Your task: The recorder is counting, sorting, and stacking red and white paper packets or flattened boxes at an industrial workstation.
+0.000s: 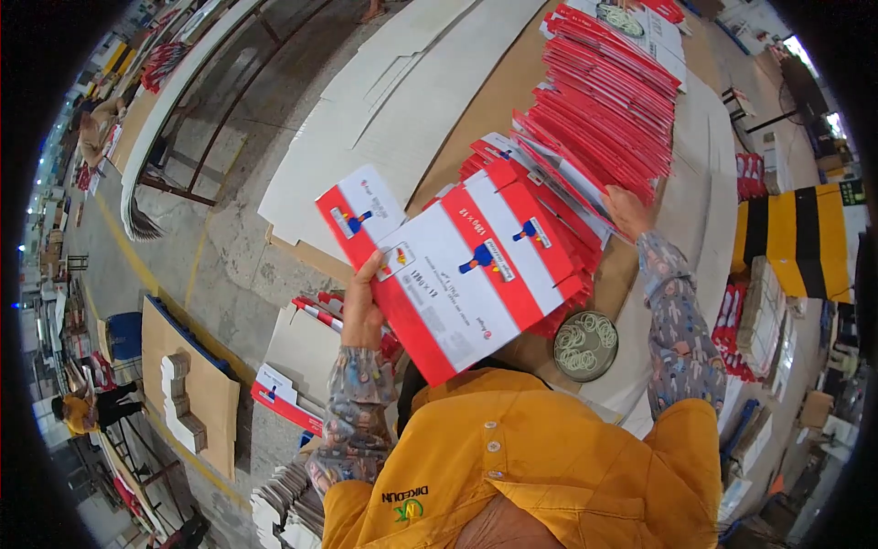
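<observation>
My left hand [363, 306] grips a stack of flat red and white cardboard cartons [453, 270] by its near-left edge and holds it tilted above the table. My right hand [626, 209] reaches forward onto a long fanned row of the same flat red and white cartons [604, 101] that runs across the brown worktable [494, 101]. Its fingers rest on the near end of that row, pressing on the top carton; whether it grips one I cannot tell.
A round tin of rubber bands [585, 346] sits by my chest. Large white cardboard sheets [393, 110] lie left on the table. More flat cartons [293, 384] are stacked low left. A yellow and black striped post [800, 240] stands right. People work at far left.
</observation>
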Available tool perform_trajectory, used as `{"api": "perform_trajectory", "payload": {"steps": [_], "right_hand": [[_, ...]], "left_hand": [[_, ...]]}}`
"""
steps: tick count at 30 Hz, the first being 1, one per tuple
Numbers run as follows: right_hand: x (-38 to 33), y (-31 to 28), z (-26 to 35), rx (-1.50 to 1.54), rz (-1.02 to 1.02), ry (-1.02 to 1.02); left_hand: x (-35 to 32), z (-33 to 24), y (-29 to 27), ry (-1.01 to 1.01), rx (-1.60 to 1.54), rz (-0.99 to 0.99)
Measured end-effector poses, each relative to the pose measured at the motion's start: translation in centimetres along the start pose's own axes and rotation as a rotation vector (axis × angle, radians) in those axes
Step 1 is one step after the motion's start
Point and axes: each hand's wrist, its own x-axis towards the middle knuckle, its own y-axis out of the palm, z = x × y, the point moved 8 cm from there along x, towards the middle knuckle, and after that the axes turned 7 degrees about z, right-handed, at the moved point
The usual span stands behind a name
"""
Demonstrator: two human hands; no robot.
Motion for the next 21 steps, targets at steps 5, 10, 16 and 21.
{"api": "perform_trajectory", "payload": {"steps": [5, 10, 16, 21], "right_hand": [[0.5, -4.8, 4.0, -0.084, 0.039, 0.0], [-1.0, -9.0, 17.2, -0.165, -0.043, -0.129], [0.4, 1.9, 30.0, 0.084, 0.202, -0.15], [-1.7, 8.3, 34.6, 0.048, 0.258, -0.276]], "left_hand": [[3.3, 3.3, 0.6, -0.028, 0.024, -0.047], [2.6, 3.2, 2.0, 0.028, 0.1, -0.149], [2.5, 1.9, 2.8, 0.099, 0.161, -0.211], [3.0, 1.6, 2.3, 0.1, -0.126, -0.124]]}}
